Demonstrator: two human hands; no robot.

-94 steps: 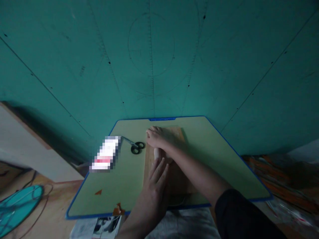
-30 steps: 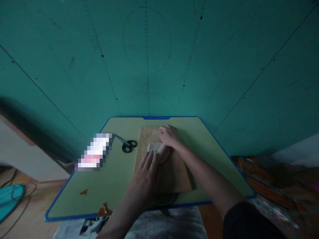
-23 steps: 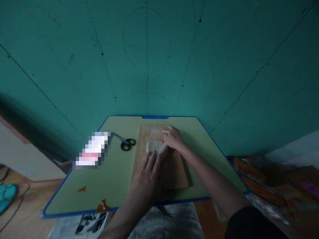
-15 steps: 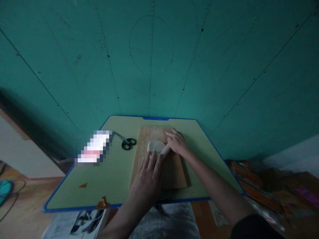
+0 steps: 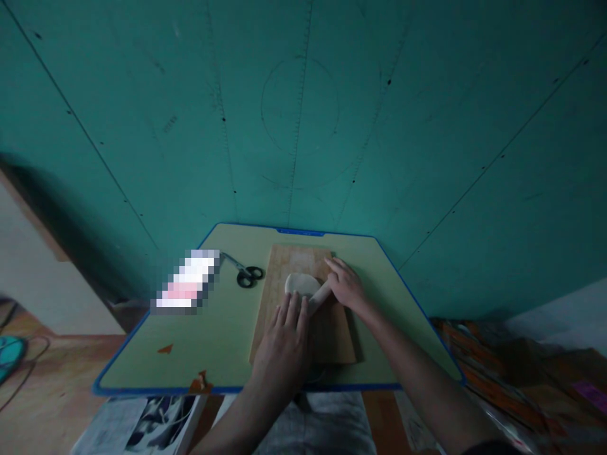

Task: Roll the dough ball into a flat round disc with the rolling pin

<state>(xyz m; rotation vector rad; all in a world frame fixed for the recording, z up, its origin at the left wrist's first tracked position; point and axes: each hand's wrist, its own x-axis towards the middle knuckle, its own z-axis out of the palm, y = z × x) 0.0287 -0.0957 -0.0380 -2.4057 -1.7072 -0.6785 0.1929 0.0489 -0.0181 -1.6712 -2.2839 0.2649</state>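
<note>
White dough (image 5: 301, 284) lies on the board (image 5: 339, 344), seemingly mid-rolling, left hand (image 5: 283, 338) flat over the pin (image 5: 319, 299), right hand (image 5: 346, 285) gripping its far end, the next stroke likely calling for even pressure from both.

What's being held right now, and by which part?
The pale rod, by its far end, in the right hand. The left hand covers its near end; whether it grips can't be told.
</note>
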